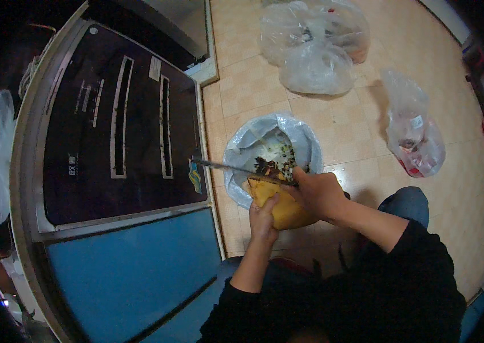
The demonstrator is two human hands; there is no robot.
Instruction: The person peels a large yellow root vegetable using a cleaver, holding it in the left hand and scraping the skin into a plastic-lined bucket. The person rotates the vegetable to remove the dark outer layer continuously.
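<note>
My left hand [264, 218] grips a large piece of yellow produce [289, 213], possibly pumpkin, from below with the thumb on its face. In my right hand [320, 193] is a knife [235, 168] with a long dark blade that points left. The blade lies along the upper edge of the produce, and my fingers hide the handle. Both hands are over the near side of a round bin lined with a whitish plastic bag [295, 124]. Inside it, food scraps [282, 156] show as pale green bits, dark pieces and brown peel.
A dark-fronted kitchen appliance [143, 128] with two long slots stands left, above a blue cabinet panel [139, 274]. Filled clear plastic bags [317, 70] sit on the tiled floor [340, 128] ahead. Another plastic bag [415, 137] with reddish contents lies right.
</note>
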